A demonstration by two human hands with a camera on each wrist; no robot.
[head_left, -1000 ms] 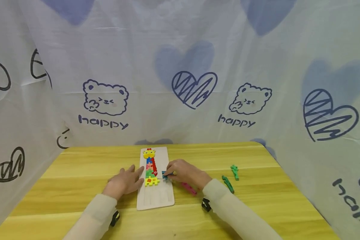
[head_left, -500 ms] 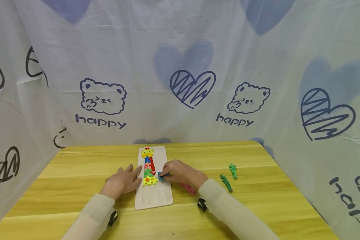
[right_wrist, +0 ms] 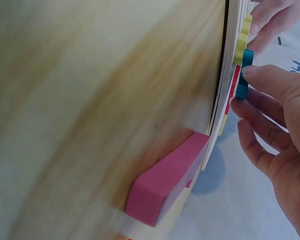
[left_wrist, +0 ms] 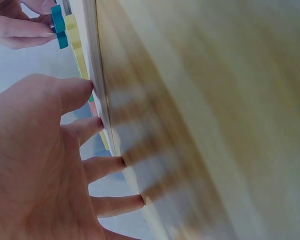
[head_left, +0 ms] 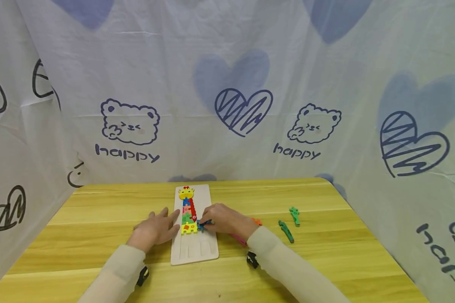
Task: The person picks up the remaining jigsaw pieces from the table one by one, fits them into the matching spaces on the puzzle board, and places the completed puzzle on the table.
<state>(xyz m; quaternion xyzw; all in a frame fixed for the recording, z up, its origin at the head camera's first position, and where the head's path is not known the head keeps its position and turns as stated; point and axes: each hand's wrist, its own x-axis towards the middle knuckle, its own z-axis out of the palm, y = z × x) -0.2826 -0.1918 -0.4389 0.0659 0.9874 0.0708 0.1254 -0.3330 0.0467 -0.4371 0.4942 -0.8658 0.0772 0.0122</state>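
Note:
A pale wooden board (head_left: 195,250) lies on the table, bearing a giraffe head (head_left: 186,192), a neck of blue, pink, green and red pieces, and a yellow piece (head_left: 189,228) below. My right hand (head_left: 227,219) pinches a blue-teal piece (head_left: 201,226) just right of the yellow one; the right wrist view shows the teal piece (right_wrist: 245,75) between thumb and fingers. My left hand (head_left: 155,229) has its fingers spread, and in the left wrist view its fingertips (left_wrist: 121,161) touch the board's left edge. The fingers partly hide the teal piece in the head view.
Two green pieces (head_left: 286,231) (head_left: 294,216) lie on the table to the right. A pink piece (head_left: 239,239) lies beside the board under my right wrist, and an orange piece (head_left: 257,221) shows behind the forearm. A printed curtain (head_left: 197,160) stands behind the table.
My right hand has moved left with the blue-teal piece, bringing it up to the yellow piece. More of the orange piece shows. My left hand stays at the board's edge.

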